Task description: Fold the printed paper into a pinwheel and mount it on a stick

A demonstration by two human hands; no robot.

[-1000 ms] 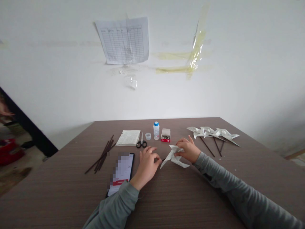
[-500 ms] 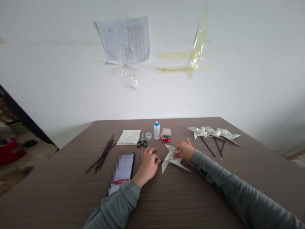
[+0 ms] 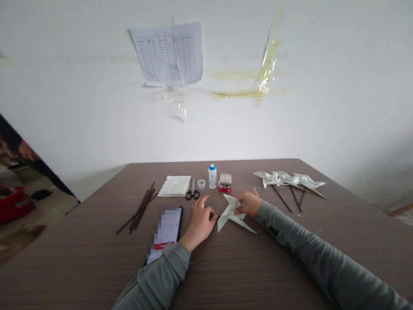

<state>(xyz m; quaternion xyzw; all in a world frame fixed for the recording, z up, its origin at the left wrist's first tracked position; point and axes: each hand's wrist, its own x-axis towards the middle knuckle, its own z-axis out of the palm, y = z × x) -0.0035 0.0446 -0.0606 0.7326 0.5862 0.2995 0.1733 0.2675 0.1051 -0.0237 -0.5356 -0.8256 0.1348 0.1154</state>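
Observation:
My right hand is closed on a paper pinwheel with pointed blades and printed text, held low over the table. To its left, my left hand pinches a dark thin stick, of which only a short end shows between the fingertips and the pinwheel. Whether stick and pinwheel are joined is hidden. Several finished-looking pinwheels on brown sticks lie at the right. A red box of small metal pins stands open just behind the held pinwheel.
Behind my hands stand a blue-capped white bottle and a small clear cup. Scissors, a paper stack and loose brown sticks lie farther left. A phone lies beside my left forearm. Another person's hand shows at far left.
My hands and the pinwheel have shifted very slightly to the left, the pinwheel also a little up. Another person has come into view at the far left.

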